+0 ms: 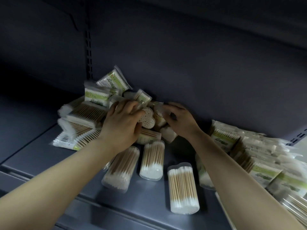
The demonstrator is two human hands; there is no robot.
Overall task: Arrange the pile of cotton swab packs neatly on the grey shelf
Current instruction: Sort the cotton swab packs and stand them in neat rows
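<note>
A heap of cotton swab packs (93,112) lies on the grey shelf (38,151) against its back wall. It mixes flat bags with green labels and clear heart-shaped tubs. My left hand (122,123) rests on the heap with fingers curled on a heart-shaped tub (147,119) whose end faces me. My right hand (178,121) reaches into the heap just right of that tub, fingers bent on a pack (158,113); whether it grips is unclear. Three tubs (152,161) lie loose on their sides in front, between my forearms.
A second stack of green-labelled bags (249,151) leans along the right side of the shelf. A slotted upright (88,47) runs up the back wall at left. The shelf's front lip (116,208) crosses the lower frame.
</note>
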